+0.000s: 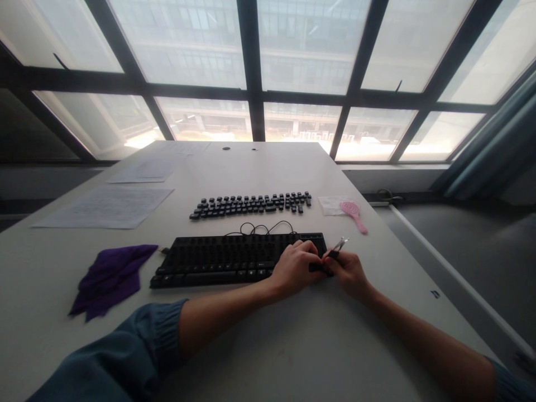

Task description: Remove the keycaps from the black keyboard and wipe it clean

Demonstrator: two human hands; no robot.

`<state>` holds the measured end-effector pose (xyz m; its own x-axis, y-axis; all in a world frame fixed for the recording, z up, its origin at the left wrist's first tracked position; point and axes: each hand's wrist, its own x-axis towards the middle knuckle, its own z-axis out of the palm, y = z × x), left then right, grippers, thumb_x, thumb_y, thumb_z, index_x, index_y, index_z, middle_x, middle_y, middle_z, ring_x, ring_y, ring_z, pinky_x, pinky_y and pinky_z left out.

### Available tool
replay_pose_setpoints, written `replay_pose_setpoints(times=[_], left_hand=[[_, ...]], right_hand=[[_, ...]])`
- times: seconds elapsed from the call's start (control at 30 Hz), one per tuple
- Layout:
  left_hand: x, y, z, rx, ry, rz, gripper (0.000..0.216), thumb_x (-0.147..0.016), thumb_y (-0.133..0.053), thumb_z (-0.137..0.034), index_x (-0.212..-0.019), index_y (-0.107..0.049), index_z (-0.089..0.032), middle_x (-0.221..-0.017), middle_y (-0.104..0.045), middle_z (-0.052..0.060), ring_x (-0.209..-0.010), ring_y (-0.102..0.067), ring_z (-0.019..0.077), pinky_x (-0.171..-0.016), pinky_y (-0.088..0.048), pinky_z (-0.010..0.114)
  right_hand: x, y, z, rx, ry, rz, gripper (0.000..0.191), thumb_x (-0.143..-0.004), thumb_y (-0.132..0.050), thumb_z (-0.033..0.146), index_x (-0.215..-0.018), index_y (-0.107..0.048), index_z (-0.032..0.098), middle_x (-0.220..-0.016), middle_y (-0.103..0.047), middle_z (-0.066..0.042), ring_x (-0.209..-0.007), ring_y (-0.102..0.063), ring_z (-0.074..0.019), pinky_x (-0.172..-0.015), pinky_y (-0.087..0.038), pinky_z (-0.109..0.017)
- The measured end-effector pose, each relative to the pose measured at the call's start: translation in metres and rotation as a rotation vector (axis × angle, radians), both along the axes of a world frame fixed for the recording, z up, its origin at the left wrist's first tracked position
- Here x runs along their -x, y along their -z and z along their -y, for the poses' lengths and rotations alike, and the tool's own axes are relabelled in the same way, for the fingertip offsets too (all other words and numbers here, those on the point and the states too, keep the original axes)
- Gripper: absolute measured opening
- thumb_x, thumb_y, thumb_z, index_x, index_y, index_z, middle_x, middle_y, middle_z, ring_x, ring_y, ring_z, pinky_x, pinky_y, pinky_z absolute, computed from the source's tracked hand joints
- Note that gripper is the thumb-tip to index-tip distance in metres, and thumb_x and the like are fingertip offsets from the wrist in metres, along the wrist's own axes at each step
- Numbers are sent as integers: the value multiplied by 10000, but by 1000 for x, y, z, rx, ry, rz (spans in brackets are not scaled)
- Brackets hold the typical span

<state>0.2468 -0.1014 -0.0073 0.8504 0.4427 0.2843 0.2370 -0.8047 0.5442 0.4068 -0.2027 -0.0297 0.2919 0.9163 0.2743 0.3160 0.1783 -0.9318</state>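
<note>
A black keyboard (pixel 218 278) lies on the white table, many of its upper keys off and its bottom rows still capped. My left hand (pixel 296 262) rests over the keyboard's right end, fingers curled in; what they grip, if anything, is hidden. Close beside it, at the right corner, my right hand (pixel 349 271) is closed around a keycap puller (pixel 340 245) whose wire end points up and away. The fingertips of both hands meet near the number pad. Behind the keyboard, loose black keycaps (pixel 251 206) stand in rows.
A purple cloth (pixel 111 279) lies left of the keyboard, near the USB plug (pixel 163 250). The thin cable (pixel 255 228) coils behind. At right are a pink brush (pixel 354 215) and a clear bag (pixel 330 205). Paper sheets (pixel 104 207) lie at left; windows stand beyond.
</note>
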Motion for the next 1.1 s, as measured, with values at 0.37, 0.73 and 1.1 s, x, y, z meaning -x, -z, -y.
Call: replay_pose_setpoints(times=[0.37,0.73,1.1], left_hand=[[-1,-6,-1,117,8,111,149,-785,-781,-297,-927,-756,-257,-963,-736,11,-932,-614,209,-837,-453,329],[0,-16,11,145,30,159,444,-800,-736,-124,-1193,-590,-270,-955,-733,-7,-964,-609,191,-907,-461,316],[4,-20,11,-336,110,-15,131,-970,-551,-203,-1018,-673,-198,-1028,-679,56,-1006,-551,223,-885,-466,377]], right_hand=[[1,-4,3,-120,22,49,260,-919,-605,390,-830,-718,174,-771,-632,-50,-682,-591,-183,-612,-485,-296],[15,-14,3,-2,207,-128,370,-901,-628,474,-701,-636,162,-513,-546,4,-441,-490,-134,-422,-396,-257],[17,-13,3,-63,215,-29,310,-940,-583,408,-880,-730,142,-610,-594,-8,-510,-541,-141,-474,-445,-257]])
